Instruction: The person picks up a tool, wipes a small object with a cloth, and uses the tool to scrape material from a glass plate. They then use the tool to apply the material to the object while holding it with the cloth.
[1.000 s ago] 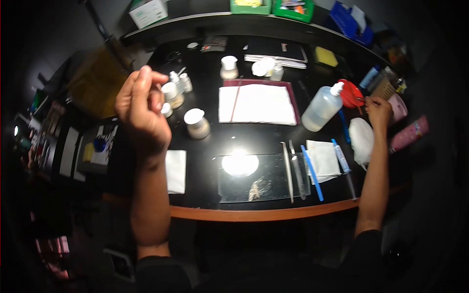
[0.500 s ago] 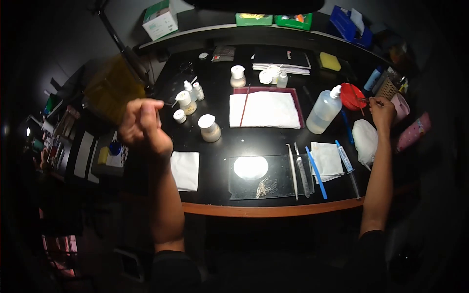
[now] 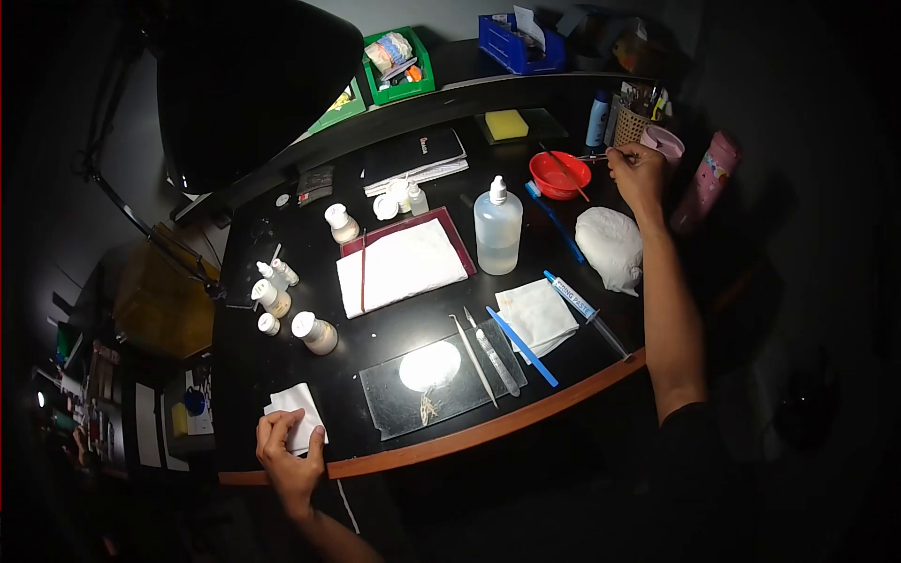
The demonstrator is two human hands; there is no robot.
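My left hand (image 3: 291,458) is low at the table's front left, fingers curved and apart, with fingertips at a folded white tissue (image 3: 306,432). At the far right, my right hand (image 3: 638,174) is closed in a pinch on a thin metal tool (image 3: 591,158) whose tip reaches over the rim of a red bowl (image 3: 554,188). A thin brush (image 3: 572,180) leans across that bowl. Below my right wrist lies a white cloth bundle (image 3: 608,246). A blue-handled toothbrush (image 3: 556,221) rests beside it.
A clear bottle (image 3: 497,235) stands mid-table near a white cloth pad (image 3: 404,267) on a maroon tray. In front lie a glass plate (image 3: 394,389), metal tools (image 3: 493,357), folded tissue (image 3: 540,319) and a labelled syringe (image 3: 587,310). Small jars (image 3: 314,330) stand left. A lamp (image 3: 253,84) overhangs the back left.
The view has swung to the right. My left hand has come down from its raised pinch to the folded tissue and its fingers have parted. My right hand stays by the red bowl.
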